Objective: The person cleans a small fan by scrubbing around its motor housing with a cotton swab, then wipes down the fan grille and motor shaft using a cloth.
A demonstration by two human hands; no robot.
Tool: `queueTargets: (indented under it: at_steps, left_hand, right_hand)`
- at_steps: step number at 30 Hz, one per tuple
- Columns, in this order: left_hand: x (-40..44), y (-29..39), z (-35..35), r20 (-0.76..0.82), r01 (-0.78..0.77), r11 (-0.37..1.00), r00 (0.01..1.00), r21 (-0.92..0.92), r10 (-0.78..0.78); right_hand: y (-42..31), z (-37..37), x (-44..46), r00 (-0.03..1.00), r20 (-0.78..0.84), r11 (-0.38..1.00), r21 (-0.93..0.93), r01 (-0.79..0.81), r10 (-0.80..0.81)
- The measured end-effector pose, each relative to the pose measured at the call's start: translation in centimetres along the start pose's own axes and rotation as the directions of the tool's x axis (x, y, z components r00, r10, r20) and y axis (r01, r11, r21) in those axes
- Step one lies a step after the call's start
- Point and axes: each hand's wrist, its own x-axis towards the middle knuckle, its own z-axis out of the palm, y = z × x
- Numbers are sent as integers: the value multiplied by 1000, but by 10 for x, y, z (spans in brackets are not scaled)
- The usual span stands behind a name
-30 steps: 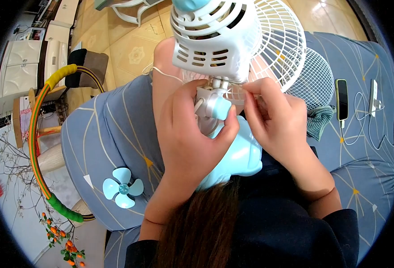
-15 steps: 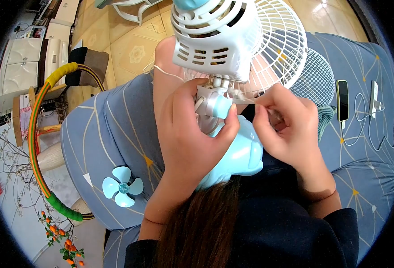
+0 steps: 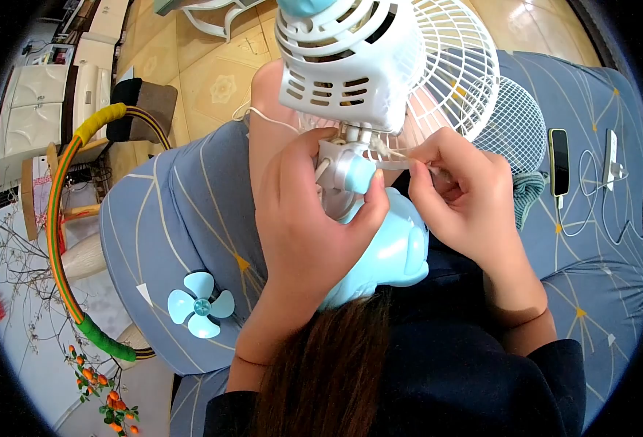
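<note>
A white electric fan (image 3: 336,102) with a wire rear grille (image 3: 452,69) lies across my lap, its light blue base (image 3: 398,244) against my body. My left hand (image 3: 303,211) is closed round the fan's neck joint, the thumb by a light blue knob (image 3: 361,175). Just right of the neck, my right hand (image 3: 471,200) pinches a thin off-white string (image 3: 393,152) between thumb and forefinger. The string runs to the neck below the motor housing; how it is fastened there is partly hidden.
A light blue fan blade (image 3: 201,306) lies on the grey patterned sofa (image 3: 168,211) at left. To the right are a round mesh grille (image 3: 518,124), a green knitted cloth (image 3: 530,195), a phone (image 3: 559,164) on a cable and a power strip (image 3: 610,160). A hoop (image 3: 55,218) stands at far left.
My right hand has shifted slightly up and left, with the string showing more plainly at its fingertips. The fan has moved a little up and left; my left hand keeps its grip.
</note>
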Motion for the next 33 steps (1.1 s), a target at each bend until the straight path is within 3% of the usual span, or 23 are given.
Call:
queueTargets:
  at_steps: [4,7,10,13,16,19,22,26,29,33]
  left_hand:
    - [0,-1,0,-7,-2,1000,1000,-10,2]
    - [0,-1,1,-10,-2,1000,1000,-19,2]
    - [0,0,1,-10,-10,1000,1000,-9,10]
    - [-1,0,0,-5,-9,1000,1000,-3,9]
    - [-1,2,-1,-4,2,1000,1000,7,-2]
    - [0,1,-1,-11,-9,1000,1000,6,9]
    - [-1,0,0,-9,-12,1000,1000,0,12]
    - [-2,-1,0,-9,7,1000,1000,22,-7]
    - [-2,-2,-1,-3,25,1000,1000,5,-25]
    - [0,-1,-2,-5,38,999,999,-16,-38]
  right_hand:
    - [-4,-9,1,995,7,993,63,-96,96]
    - [-1,-1,1,994,-97,997,66,-47,53]
    - [-2,0,0,997,-39,997,-37,66,-68]
    - [-8,-5,-1,998,46,999,43,-34,32]
    - [-5,-8,-1,998,14,996,68,-59,58]
    - [2,0,-1,997,-66,994,105,-36,44]
    - [1,-2,0,1000,27,995,103,-4,2]
    - [-3,-16,0,957,161,874,392,-287,242]
    - [6,-22,4,949,88,769,566,-298,303]
    - [14,-34,8,950,75,723,631,-281,304]
